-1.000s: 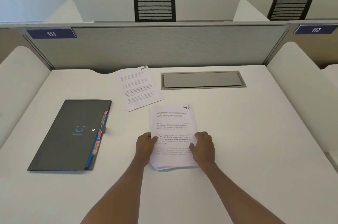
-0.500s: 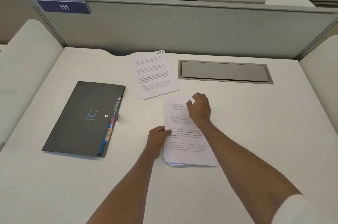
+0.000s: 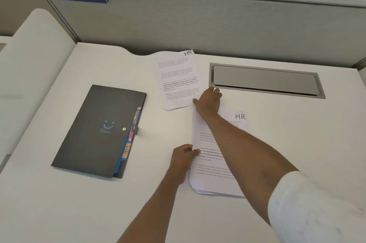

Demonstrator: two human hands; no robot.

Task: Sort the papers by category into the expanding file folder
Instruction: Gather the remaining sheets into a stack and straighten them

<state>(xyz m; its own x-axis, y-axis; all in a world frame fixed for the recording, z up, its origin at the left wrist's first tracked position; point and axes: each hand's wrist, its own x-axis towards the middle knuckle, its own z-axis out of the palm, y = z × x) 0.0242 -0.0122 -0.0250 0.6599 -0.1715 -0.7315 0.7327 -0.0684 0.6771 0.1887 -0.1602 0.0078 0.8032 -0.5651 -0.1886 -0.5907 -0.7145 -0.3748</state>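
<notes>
A dark grey folder point(image 3: 95, 133) lies closed on the left half of the desk point(image 3: 297, 133), its coloured tabs showing along its right edge. A stack point(image 3: 208, 179) of printed papers lies near the middle of the desk, towards the front edge, with "HR" handwritten at the top sheet's far right corner. A single sheet point(image 3: 178, 80), also marked "HR", lies slightly askew by the back edge, between the folder and a grey lid point(image 3: 265, 79) set into the desk.

The left hand point(image 3: 183, 158) pinches the stack's left edge, thumb on top and fingers curled. The right hand point(image 3: 208, 102) reaches across the stack's far left corner, fingers fairly straight and loosely together, just short of the lid. Its thumb seems to meet the sheet's near right corner, though actual contact is hard to judge.
</notes>
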